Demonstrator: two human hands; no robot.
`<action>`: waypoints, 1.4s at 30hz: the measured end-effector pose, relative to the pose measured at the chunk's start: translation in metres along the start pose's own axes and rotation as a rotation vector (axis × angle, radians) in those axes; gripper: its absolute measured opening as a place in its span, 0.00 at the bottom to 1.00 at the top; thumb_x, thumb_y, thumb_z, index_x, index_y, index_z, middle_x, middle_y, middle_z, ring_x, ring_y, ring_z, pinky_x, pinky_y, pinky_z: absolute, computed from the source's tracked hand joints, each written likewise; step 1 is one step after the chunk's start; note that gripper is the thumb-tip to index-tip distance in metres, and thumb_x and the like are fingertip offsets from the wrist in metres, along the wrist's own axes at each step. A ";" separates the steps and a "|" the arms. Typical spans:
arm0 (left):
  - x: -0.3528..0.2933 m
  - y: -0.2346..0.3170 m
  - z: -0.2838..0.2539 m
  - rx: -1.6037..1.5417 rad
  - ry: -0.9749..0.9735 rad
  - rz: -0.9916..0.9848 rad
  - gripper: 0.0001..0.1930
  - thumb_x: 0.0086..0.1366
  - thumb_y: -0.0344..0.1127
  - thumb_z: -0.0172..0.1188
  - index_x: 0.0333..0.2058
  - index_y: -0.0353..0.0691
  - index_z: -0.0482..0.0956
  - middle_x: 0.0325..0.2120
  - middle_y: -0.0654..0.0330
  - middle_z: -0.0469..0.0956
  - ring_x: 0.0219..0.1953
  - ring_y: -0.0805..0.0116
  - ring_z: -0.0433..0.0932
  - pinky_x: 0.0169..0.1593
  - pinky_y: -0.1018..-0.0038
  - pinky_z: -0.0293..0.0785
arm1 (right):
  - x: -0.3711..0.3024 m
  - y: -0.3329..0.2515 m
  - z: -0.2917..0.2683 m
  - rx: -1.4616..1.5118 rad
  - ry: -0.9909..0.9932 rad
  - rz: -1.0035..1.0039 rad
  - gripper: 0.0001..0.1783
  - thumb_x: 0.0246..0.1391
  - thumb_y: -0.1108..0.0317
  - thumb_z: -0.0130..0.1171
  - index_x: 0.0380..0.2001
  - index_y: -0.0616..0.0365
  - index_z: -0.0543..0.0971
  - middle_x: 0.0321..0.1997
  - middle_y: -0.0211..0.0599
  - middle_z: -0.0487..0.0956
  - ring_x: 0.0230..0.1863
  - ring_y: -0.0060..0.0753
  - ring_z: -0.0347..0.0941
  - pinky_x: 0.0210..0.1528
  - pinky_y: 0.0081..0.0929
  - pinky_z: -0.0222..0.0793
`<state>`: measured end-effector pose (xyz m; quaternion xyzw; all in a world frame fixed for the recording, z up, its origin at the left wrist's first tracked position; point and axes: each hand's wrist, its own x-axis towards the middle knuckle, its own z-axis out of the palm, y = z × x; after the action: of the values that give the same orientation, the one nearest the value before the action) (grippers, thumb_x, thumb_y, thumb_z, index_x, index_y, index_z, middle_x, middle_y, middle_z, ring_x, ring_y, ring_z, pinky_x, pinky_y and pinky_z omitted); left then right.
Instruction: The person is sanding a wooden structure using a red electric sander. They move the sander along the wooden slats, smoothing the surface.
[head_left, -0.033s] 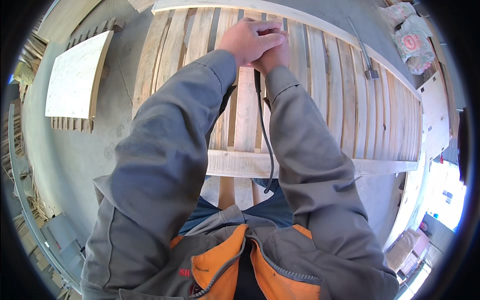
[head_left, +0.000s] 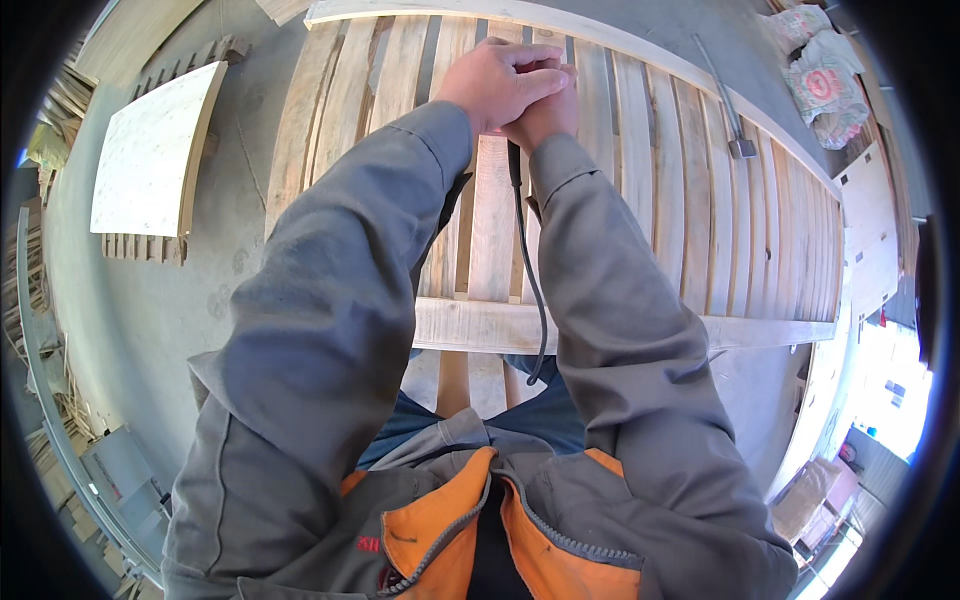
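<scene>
Both my hands are together over the far part of a slatted wooden panel (head_left: 492,200). My left hand (head_left: 500,82) lies over my right hand (head_left: 548,108), its fingers curled across it. A black cord (head_left: 522,225) comes out from beneath them toward me and hangs over the panel's near edge. A small bit of red shows under my wrists, but the corded thing itself is hidden by the hands. On the right part of the slats rests a long-handled hammer (head_left: 742,149) with a blocky grey head.
A white-topped board (head_left: 150,160) sits on a pallet at the left. Printed sacks (head_left: 825,80) lie at the far right, with pale boards (head_left: 868,230) below them. Stacked timber (head_left: 45,270) lines the left rim. The panel's near rail (head_left: 480,325) crosses in front of my legs.
</scene>
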<state>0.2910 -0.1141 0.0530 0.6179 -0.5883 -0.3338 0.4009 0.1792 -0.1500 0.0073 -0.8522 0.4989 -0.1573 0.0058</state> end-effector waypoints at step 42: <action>-0.163 0.035 0.023 -0.032 0.015 -0.049 0.26 0.66 0.50 0.69 0.60 0.48 0.84 0.53 0.50 0.80 0.56 0.57 0.82 0.62 0.66 0.77 | -0.149 -0.032 -0.042 -0.079 -0.068 -0.066 0.31 0.50 0.46 0.71 0.53 0.48 0.77 0.57 0.38 0.74 0.54 0.42 0.71 0.53 0.37 0.70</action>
<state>0.2406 0.0457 0.0634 0.6281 -0.5644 -0.3485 0.4068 0.1275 -0.0004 0.0137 -0.8726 0.4759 -0.1085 -0.0164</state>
